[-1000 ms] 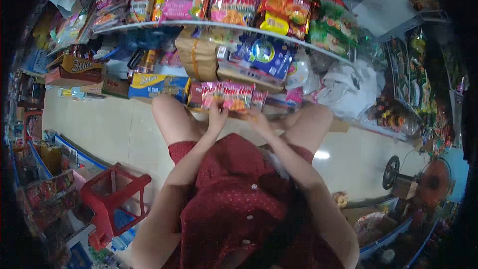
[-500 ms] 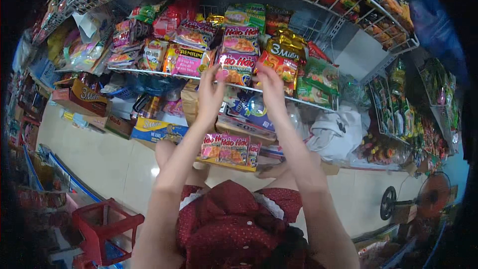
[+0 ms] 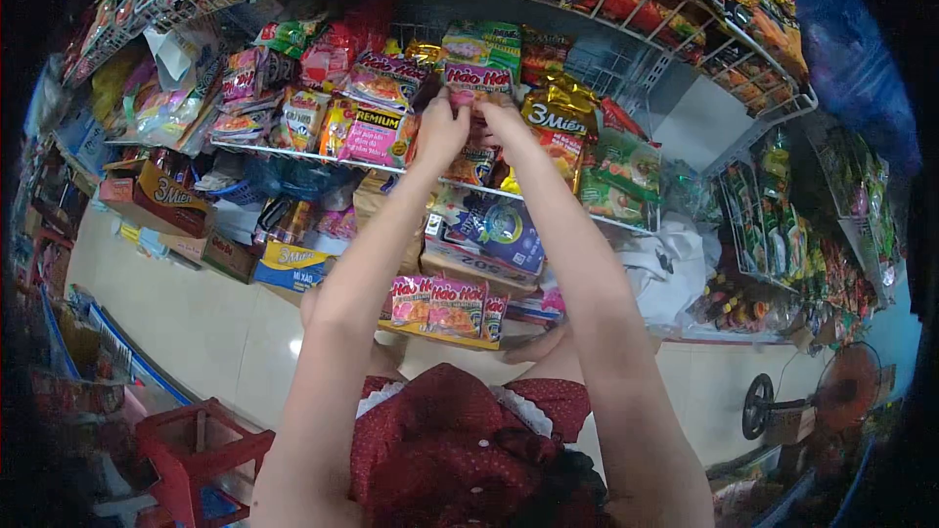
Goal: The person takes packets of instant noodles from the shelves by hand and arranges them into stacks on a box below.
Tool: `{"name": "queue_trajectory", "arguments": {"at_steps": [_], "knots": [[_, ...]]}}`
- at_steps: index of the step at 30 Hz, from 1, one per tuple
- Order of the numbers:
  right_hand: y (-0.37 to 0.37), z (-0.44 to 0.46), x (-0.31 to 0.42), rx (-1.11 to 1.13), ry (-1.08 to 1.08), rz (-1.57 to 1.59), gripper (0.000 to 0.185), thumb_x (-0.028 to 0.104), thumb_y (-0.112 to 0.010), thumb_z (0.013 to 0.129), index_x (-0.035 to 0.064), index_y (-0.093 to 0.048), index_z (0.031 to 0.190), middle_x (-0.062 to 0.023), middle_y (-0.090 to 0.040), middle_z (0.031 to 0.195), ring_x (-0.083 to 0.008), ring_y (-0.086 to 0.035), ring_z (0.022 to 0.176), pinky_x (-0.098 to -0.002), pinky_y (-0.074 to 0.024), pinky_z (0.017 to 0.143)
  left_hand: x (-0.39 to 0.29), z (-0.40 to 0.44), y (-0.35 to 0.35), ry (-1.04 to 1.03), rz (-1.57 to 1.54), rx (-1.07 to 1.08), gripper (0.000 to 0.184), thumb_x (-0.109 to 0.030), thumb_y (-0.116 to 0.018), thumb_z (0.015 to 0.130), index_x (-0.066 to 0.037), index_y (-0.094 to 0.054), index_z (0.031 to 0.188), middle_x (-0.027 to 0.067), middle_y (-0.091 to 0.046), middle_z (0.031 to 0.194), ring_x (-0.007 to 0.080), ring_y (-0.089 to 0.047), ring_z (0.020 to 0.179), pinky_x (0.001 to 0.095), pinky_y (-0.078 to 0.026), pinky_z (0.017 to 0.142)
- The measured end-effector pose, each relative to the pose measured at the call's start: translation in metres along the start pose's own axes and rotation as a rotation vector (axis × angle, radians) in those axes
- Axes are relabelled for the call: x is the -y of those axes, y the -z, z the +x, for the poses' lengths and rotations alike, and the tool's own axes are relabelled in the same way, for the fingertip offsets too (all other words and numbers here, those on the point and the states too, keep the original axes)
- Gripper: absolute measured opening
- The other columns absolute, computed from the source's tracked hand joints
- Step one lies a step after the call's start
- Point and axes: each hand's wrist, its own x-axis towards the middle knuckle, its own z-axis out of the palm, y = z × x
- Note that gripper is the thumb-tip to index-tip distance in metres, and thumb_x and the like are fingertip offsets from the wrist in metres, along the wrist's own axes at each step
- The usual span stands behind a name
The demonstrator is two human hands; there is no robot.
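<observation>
Packet (image 3: 478, 77) at both hands (image 3: 443, 129) looks pink, boldly lettered.
</observation>
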Motion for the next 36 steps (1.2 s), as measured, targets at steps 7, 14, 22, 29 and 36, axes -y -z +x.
{"name": "queue_trajectory", "arguments": {"at_steps": [7,14,22,29,36], "knots": [[-0.004,-0.039,-0.001,0.09,0.201,0.323,0.041,0.02,-0.052,0.088,0.0076,-0.042,0.126,-0.0073,-0.059,0.099,-0.0153,-0.06,0.073,-0.0271,-0.0509,0.06,-0.034,-0.026,0.024,-0.055,-0.219,-0.124,0.046,-0.027,-0.053,0.09,0.008,-0.046,0.119,0.0231,-0.043,0.124,0.0348,-0.044,0.113,0.0373,-0.035,0.097],[0.011,-0.134,-0.03,-0.293,0.712,-0.326,0.02,0.005,-0.056,0.081,0.0035,-0.056,0.1,-0.0108,-0.045,0.099,-0.0208,-0.05,0.09,-0.0305,-0.0424,0.077,-0.059,-0.091,0.052,0.055,-0.584,-0.176,0.026,-0.008,-0.059,0.087,0.001,-0.055,0.111,0.0062,-0.053,0.11,0.0096,-0.053,0.09,0.0214,-0.044,0.08],[0.023,-0.233,-0.121,-0.137,0.484,-0.297,0.014,0.001,-0.055,0.081,0.0021,-0.057,0.094,-0.012,-0.045,0.1,-0.0239,-0.049,0.093,-0.03,-0.0411,0.08,-0.042,-0.225,0.078,0.342,-0.448,-0.111,0.011,-0.005,-0.06,0.085,0.0,-0.058,0.095,0.0037,-0.055,0.095,0.0098,-0.051,0.089,0.022,-0.04,0.079],[0.035,-0.235,-0.208,-0.055,0.367,-0.332,0.012,0.005,-0.056,0.081,0.0016,-0.058,0.093,-0.012,-0.047,0.098,-0.0249,-0.051,0.091,-0.0313,-0.043,0.075,0.03,-0.3,0.054,0.488,-0.458,-0.015,0.009,-0.001,-0.062,0.08,0.0,-0.056,0.087,0.0069,-0.056,0.094,0.0143,-0.055,0.084,0.0264,-0.044,0.076],[0.033,-0.231,-0.259,0.058,0.207,-0.428,0.017,0.006,-0.056,0.081,0.0003,-0.058,0.096,-0.0129,-0.048,0.092,-0.0245,-0.051,0.086,-0.0308,-0.0427,0.076,0.08,-0.327,0.044,0.354,-0.254,0.045,0.006,-0.001,-0.061,0.077,0.0,-0.058,0.082,0.0099,-0.058,0.081,0.0193,-0.057,0.077,0.0283,-0.046,0.069]]}}
